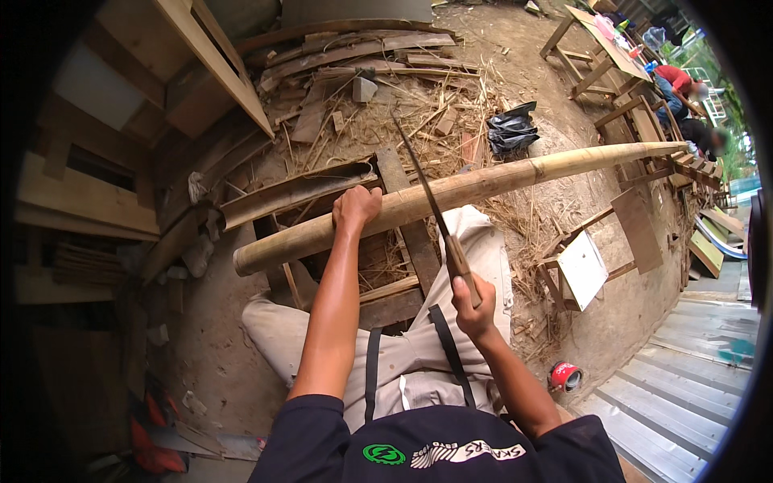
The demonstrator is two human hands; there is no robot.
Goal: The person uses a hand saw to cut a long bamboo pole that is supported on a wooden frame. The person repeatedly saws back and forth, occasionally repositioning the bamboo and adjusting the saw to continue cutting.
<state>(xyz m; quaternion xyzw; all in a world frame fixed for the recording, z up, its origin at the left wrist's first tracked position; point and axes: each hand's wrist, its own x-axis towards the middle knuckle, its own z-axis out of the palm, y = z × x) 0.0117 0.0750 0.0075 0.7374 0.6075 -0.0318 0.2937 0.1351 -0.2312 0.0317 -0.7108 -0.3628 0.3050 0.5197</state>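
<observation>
A long tan bamboo pole (451,187) lies across in front of me, its thick end at the left and its thin end reaching far right. My left hand (357,208) is closed on the pole near the thick end. In my right hand (475,306) is the wooden handle of a long knife (427,185). Its dark, narrow blade points up and away, crossing over the pole in this view; whether it touches the pole I cannot tell. Below the pole stands a wooden frame (419,245). A split half of bamboo (298,193) lies just beyond the left hand.
Shavings and bamboo scraps litter the dirt floor, with stacked strips (362,52) behind. A black plastic bag (512,129) lies beyond the pole. Wooden furniture (217,64) stands at left, a red can (565,376) at right. Two people (680,84) are by a table (608,44) far right.
</observation>
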